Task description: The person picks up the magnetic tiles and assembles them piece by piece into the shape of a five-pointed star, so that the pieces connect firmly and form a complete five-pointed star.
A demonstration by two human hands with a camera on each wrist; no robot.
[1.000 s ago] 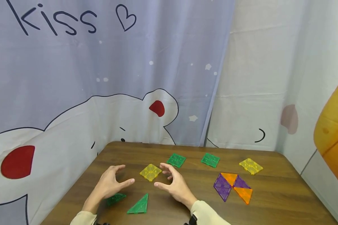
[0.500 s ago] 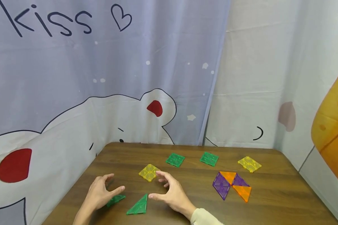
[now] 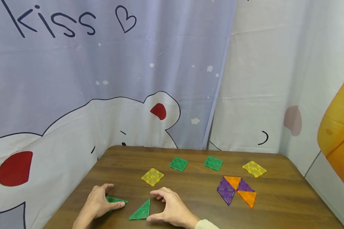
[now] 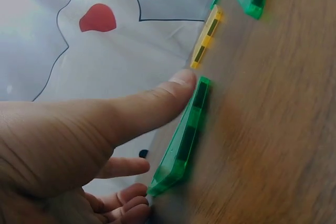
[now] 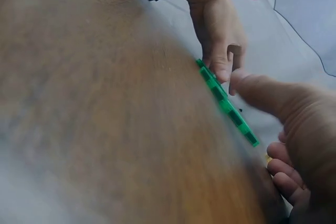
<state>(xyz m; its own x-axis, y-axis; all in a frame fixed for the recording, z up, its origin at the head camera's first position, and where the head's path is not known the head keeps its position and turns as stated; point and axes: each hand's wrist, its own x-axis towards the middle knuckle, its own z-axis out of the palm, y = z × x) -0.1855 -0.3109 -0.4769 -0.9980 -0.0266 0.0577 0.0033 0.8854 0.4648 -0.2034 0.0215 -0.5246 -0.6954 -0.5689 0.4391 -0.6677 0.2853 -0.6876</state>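
Observation:
My left hand [image 3: 92,203] reaches over a green see-through magnetic tile [image 3: 111,199] lying at the front left of the table. In the left wrist view its thumb lies along the upper end of that tile [image 4: 184,140], and the fingertips are close to the lower end. The palm partly hides the tile in the head view. A green triangular magnetic tile [image 3: 142,210] lies flat to its right. My right hand [image 3: 173,208] is beside this triangle, thumb tip right at its lower right corner, fingers spread apart from the thumb and holding nothing.
Beyond the hands, a yellow square tile [image 3: 153,176] lies on the wooden table [image 3: 195,190]. Two green square tiles [image 3: 179,164] and another yellow tile [image 3: 254,169] sit farther back. At right, purple and orange tiles [image 3: 226,190] form a partial fan. A printed curtain [image 3: 132,79] hangs behind.
Both hands have come down and nearer to the front: the left onto the left green tile, the right beside the green triangle. The tiles have stayed in place.

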